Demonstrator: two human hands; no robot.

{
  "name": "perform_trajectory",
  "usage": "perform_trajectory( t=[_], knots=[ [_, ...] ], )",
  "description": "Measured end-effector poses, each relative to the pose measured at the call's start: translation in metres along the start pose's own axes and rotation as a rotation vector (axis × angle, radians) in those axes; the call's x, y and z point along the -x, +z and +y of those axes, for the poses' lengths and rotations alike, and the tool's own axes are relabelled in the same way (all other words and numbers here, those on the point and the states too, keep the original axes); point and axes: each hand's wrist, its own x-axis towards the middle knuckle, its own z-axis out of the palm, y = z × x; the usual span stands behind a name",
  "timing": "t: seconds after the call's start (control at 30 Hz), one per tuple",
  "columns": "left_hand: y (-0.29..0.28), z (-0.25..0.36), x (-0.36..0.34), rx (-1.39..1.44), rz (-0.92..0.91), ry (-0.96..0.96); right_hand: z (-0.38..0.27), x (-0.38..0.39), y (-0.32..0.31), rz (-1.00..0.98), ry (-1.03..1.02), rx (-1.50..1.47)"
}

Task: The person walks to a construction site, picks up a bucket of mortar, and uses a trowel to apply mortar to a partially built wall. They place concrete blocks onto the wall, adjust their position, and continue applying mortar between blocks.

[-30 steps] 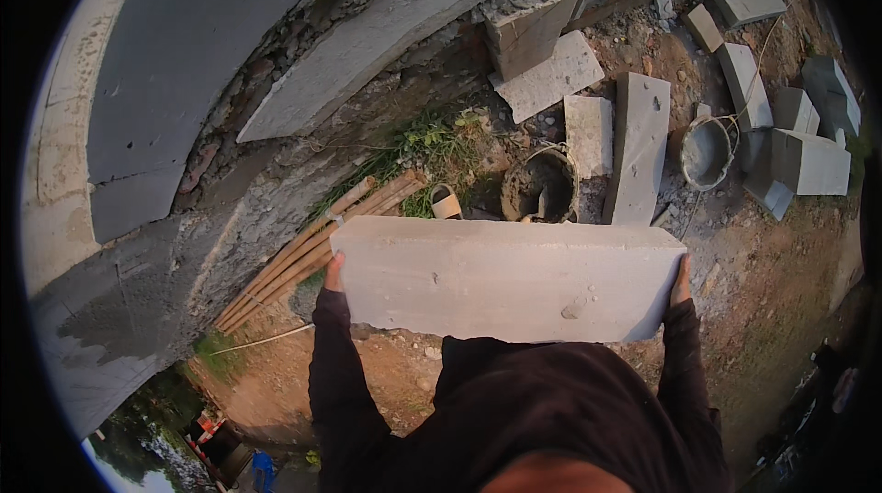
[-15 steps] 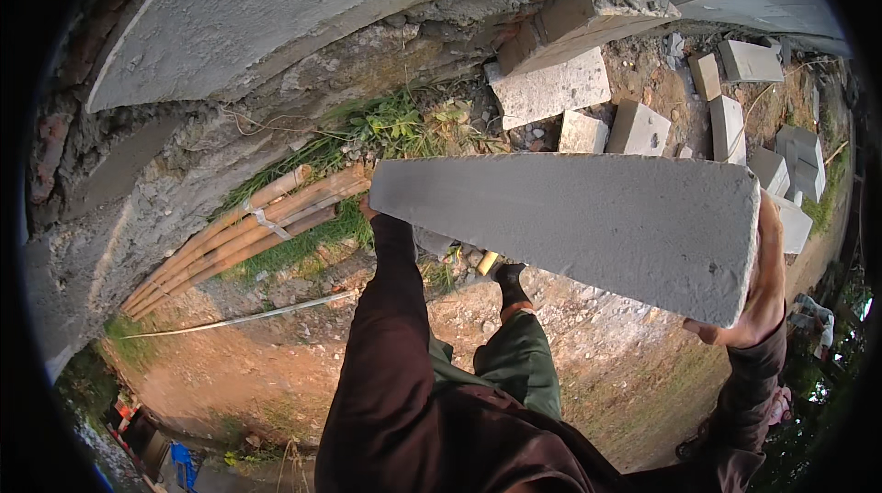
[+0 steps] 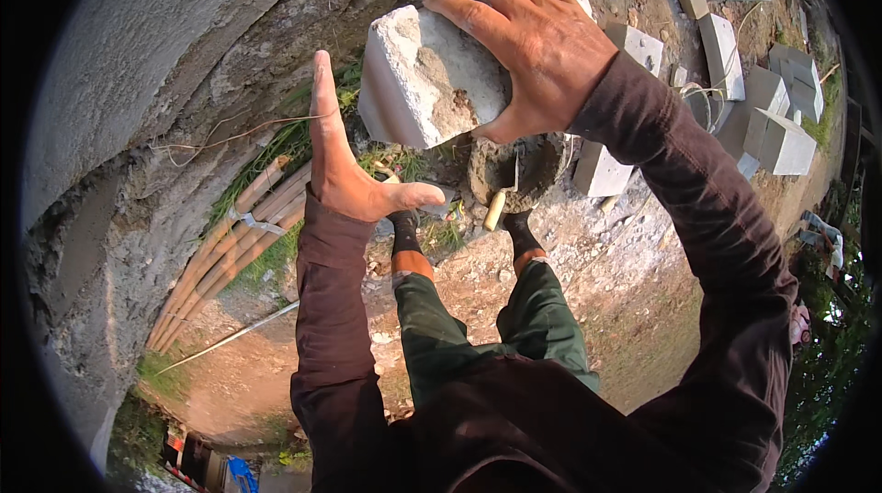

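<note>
A pale concrete block (image 3: 413,79) with a rough, chipped end is in front of me, near the foot of the wall. Fingers over its top and thumb at its near lower edge, my right hand (image 3: 542,47) grips its right side. My left hand (image 3: 344,162) is held upright beside the block's left end, thumb and fingers apart, with a visible gap between palm and block. Below the block, near my feet, a trowel with a yellow handle (image 3: 496,210) rests at a mortar pan (image 3: 540,173). My right hand and the block hide part of the ground behind them.
A grey rendered wall (image 3: 175,43) curves along the left and far side, with broken masonry at its base. Bundled bamboo poles (image 3: 239,249) lie at the left. Several concrete blocks (image 3: 722,56) are scattered at the right. A thin pale pole (image 3: 230,337) lies on the dirt.
Both hands were holding a long grey block low in front of me. My left hand has come off and opened; my right hand has moved up and left. The visible block shows a rough end.
</note>
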Motion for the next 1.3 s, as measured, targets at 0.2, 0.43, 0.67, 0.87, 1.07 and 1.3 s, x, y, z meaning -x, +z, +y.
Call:
perform_trajectory(
  t=[0.2, 0.43, 0.67, 0.87, 1.07, 1.3],
  knots=[
    [0.030, 0.000, -0.033, 0.009, -0.126, 0.018, -0.005, 0.066, 0.000, 0.215, 0.242, -0.146],
    [0.050, 0.003, -0.049, 0.139, -0.048, -0.079, -0.145, 0.313, 0.259, 0.024, 1.857, -0.980],
    [0.078, 0.010, -0.065, 0.077, -0.113, -0.029, -0.177, 0.311, 0.432, -0.258, 2.480, -1.435],
    [0.076, 0.013, -0.060, 0.074, -0.108, -0.047, -0.194, 0.344, 0.292, 0.165, 2.025, -1.702],
    [0.083, 0.031, -0.073, -0.281, -0.134, -0.021, -0.179, 0.343, 0.042, 0.142, 1.380, -1.148],
    [0.112, 0.042, -0.090, -0.278, -0.111, -0.204, -0.074, 0.240, -0.022, 0.059, 0.898, -0.489]
  ],
)
